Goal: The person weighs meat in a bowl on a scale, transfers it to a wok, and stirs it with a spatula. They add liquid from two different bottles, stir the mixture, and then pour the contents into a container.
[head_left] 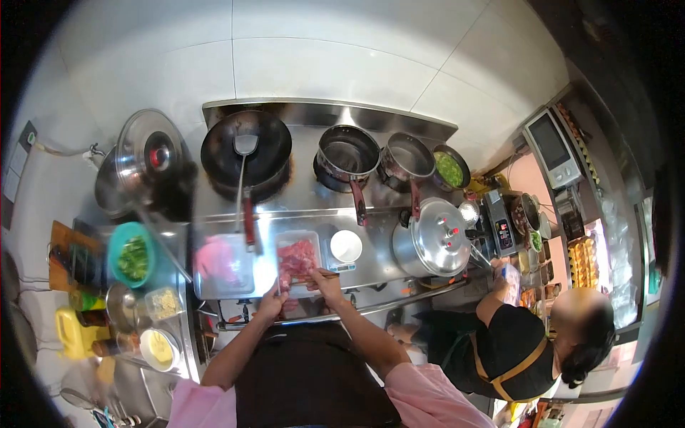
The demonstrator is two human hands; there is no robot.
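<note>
A clear container of raw red meat (297, 258) stands on the steel counter in front of me. My left hand (271, 305) is at its near left side, fingers closed on a piece of meat. My right hand (329, 288) is closed round a thin wooden stick or handle (327, 273) at the container's near right edge. Left of the meat is a clear container (227, 274) with something pink in it. To the right, a white bowl (346, 245) sits on a small scale (347, 268).
Behind are a wok (246, 157) with a ladle, two black pans (349, 151) and a pressure cooker (437, 239). A green bowl of chopped greens (133, 255) is at left. Another person (499, 349) works close on the right.
</note>
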